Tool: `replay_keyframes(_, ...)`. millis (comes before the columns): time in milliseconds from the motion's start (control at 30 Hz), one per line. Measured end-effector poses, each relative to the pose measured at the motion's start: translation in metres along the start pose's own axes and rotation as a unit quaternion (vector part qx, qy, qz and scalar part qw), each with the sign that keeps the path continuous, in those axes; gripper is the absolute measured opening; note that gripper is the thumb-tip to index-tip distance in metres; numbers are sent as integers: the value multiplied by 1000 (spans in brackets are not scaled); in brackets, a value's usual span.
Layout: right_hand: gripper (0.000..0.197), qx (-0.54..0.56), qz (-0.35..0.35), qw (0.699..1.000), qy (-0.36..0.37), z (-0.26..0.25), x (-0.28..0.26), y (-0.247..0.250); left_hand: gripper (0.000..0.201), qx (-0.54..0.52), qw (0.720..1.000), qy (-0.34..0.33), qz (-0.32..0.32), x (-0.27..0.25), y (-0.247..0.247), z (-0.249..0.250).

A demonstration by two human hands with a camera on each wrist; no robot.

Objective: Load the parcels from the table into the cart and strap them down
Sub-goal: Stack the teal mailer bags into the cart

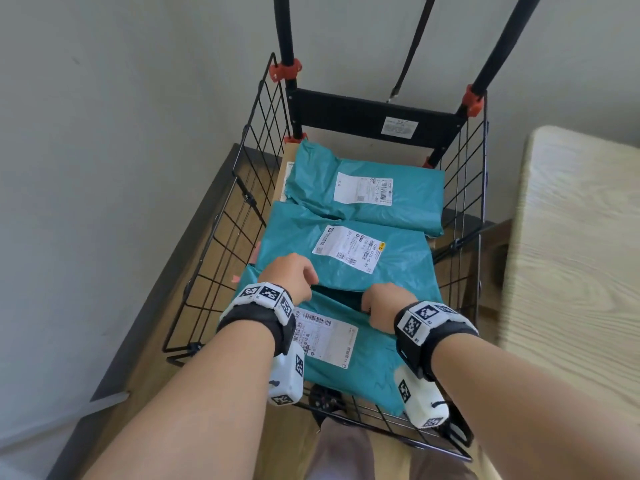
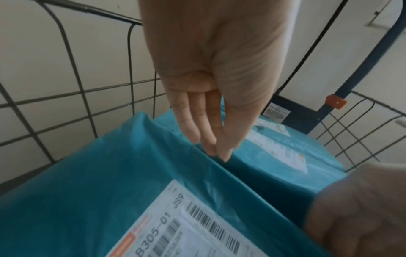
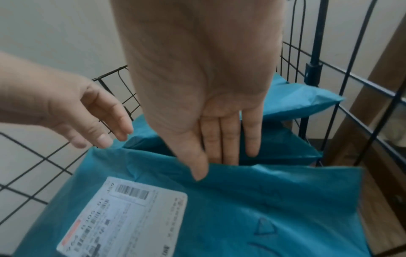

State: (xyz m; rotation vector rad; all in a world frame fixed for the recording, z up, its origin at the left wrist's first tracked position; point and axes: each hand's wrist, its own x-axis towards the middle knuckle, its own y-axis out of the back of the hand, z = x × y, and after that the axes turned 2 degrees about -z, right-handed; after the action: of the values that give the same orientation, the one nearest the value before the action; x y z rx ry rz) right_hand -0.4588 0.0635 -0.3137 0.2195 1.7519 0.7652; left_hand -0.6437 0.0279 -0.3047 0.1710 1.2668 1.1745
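Your right hand (image 3: 197,97) is pinching the far edge of the near parcel (image 1: 349,362), fingers (image 3: 252,139) behind, thumb in front. Your left hand (image 1: 294,275) is hovering with fingers straight and together. Three parcels are lying in the cart (image 1: 214,258), mid-frame; the desk (image 1: 581,244) is at right.

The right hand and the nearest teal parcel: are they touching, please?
Touching. The right wrist view shows the right hand pinching the nearest teal parcel at its far edge, thumb on top, fingers behind.
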Motion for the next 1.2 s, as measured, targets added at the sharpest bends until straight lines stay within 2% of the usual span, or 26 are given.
replay_keyframes(200, 25, -98, 98, 990, 19, -9, -12, 10, 25, 26, 997, 13, -73, -1, -3, 7)
replay_keyframes(300, 21, -89, 143, 985, 31, -9, -13, 13, 29, 43, 994, 20, -101, -2, -5, 10)
replay_keyframes(433, 24, -6, 152, 988, 37, 2, -12, 20, 35, 24, 997, 17, -77, -3, -1, 21)
replay_keyframes(567, 31, 20, 139, 990, 34, 16, -18, 26, 36, 26, 998, -1, -53, -3, 8, 39)
replay_keyframes(733, 34, 65, 170, 983, 17, 36, -32, 40, 32, 59, 997, -25, -39, -6, 17, 68)
replay_keyframes(933, 32, 92, 217, 972, -11, 63, -61, 56, 28, 113, 990, -83, -30, -11, 21, 119)
replay_keyframes(1200, 25, 117, 264, 955, -70, 126, -117, 53, 30, 154, 975, -156, -28, -30, -4, 209)
